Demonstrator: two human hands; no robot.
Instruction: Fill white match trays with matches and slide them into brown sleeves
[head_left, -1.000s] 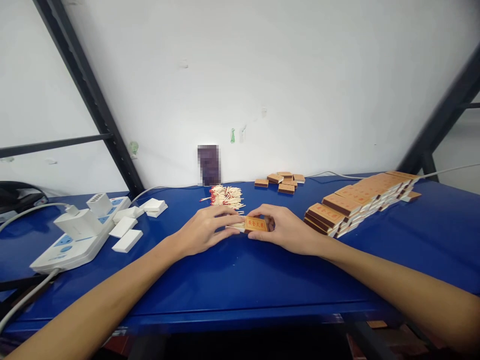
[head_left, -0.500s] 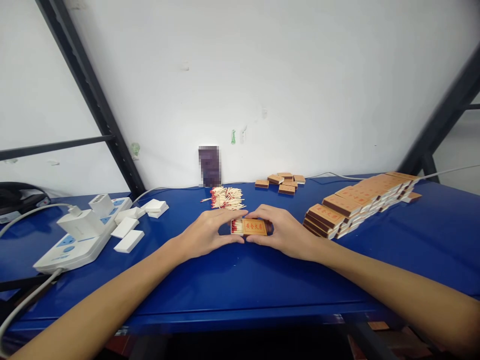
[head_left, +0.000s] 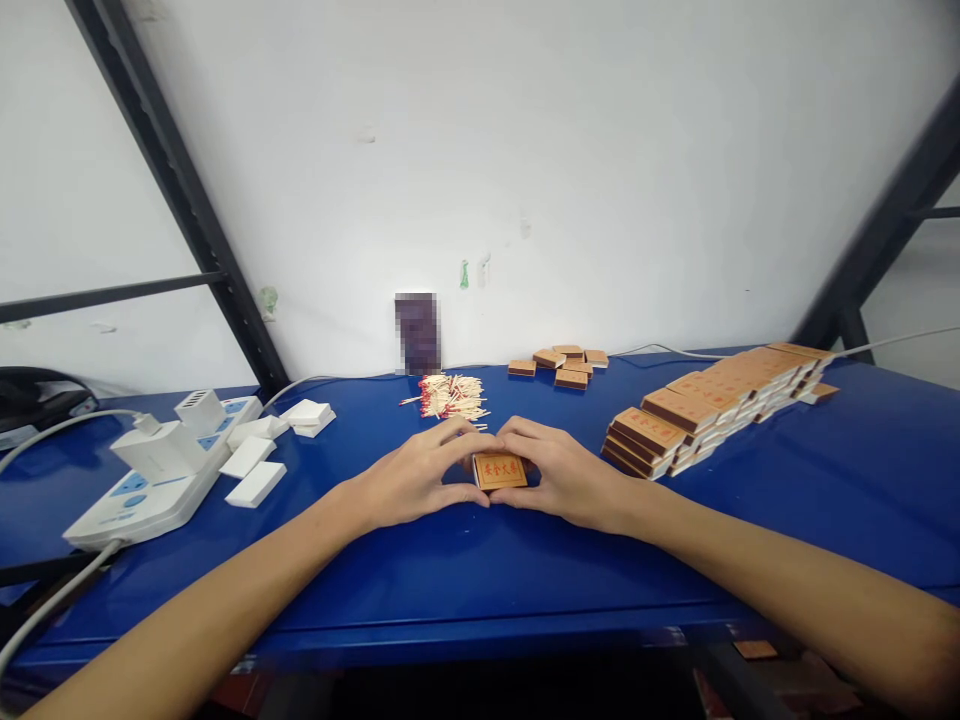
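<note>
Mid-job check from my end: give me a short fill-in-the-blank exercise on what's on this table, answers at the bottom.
1. The left hand and right hand both touch one ____.
2. The loose matches have ____ heads.
3. The long stack of matchboxes lies nearer the ____ hand.
4. The tabletop is ____ in colour.

Missing words: matchbox; red; right; blue.

Bare left forearm point(head_left: 247, 575) and bare right forearm point(head_left: 780, 570) taper toward the wrists point(head_left: 361, 505); left hand point(head_left: 420, 475) and right hand point(head_left: 564, 475) are bare.
</note>
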